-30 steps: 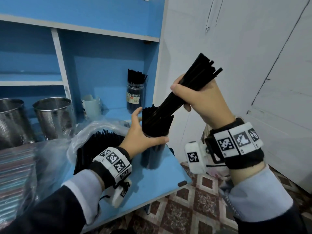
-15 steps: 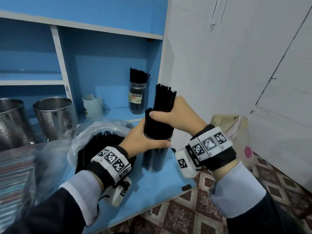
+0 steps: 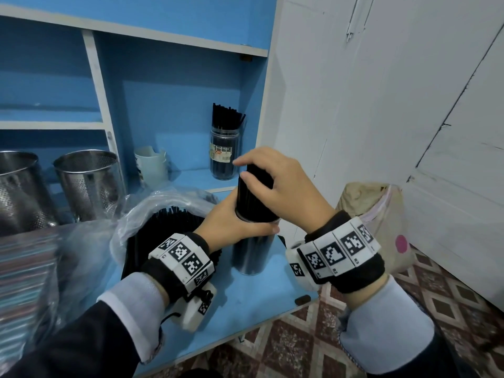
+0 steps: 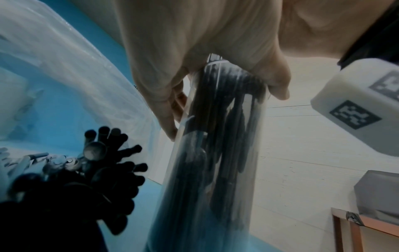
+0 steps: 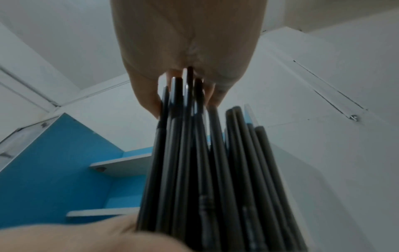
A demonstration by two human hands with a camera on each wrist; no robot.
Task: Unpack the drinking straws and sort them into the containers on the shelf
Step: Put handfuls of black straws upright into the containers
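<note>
A: Any readable text?
B: None. Paper label [image 3: 221, 154] on glass jar [image 3: 224, 154] at shelf back: print too small to read.
A: Wristbands?
B: Black-and-white square code markers [image 3: 180, 252] only, on both wrist bands and camera housings. No letters or numbers legible.

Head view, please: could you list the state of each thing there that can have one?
Clear jar: upright on the blue shelf, packed with black straws.
Straw bundle: standing in that jar, tops protruding.
Left hand: grips the jar's rim.
Right hand: curled over the straw tops.
Plastic bag: open, straws inside.
Back jar: upright, holding straws.
Steel holders: upright; contents hidden.
</note>
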